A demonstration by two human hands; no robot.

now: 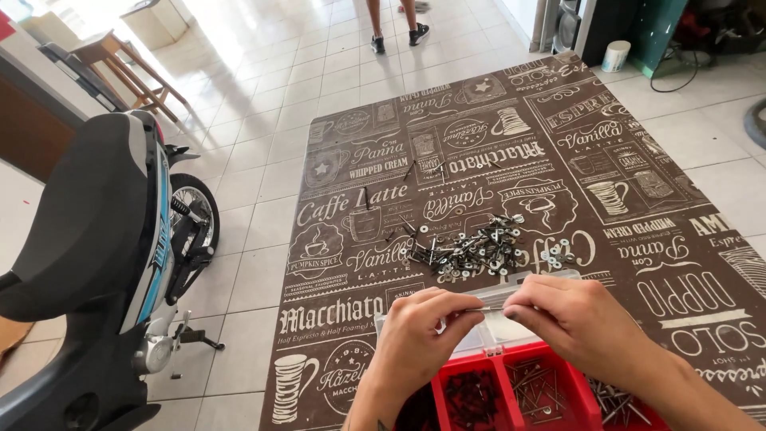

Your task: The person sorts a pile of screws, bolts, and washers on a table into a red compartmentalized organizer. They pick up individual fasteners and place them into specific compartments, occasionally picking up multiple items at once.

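Floor tiles [263,120], pale and glossy, take up most of the view, bright with daylight toward the top left. A scooter [96,239] is parked along the left edge with its dark seat toward the camera and a wheel on the tiles. Over the middle lies a brown mat [479,160] printed with coffee motifs, apparently laid down as a work surface to stop small parts rolling off across the tiles. Someone else's legs [395,20] stand well away at the top, and a wooden stool [120,68] sits in the upper left corner.

On the mat, a heap of screws and washers [479,247] is spread out loose, most likely tipped there so each piece can be seen and picked. Just below it sits a red compartment box [511,391] holding nails and dark fasteners in separate cells, its clear lid [479,335] hinged back.

Both hands meet above the box. The left hand [415,335] and right hand [574,315] are close together, fingertips pinching opposite ends of a thin metal piece [485,308], held level between them, probably for a closer look. What exactly it is cannot be told.
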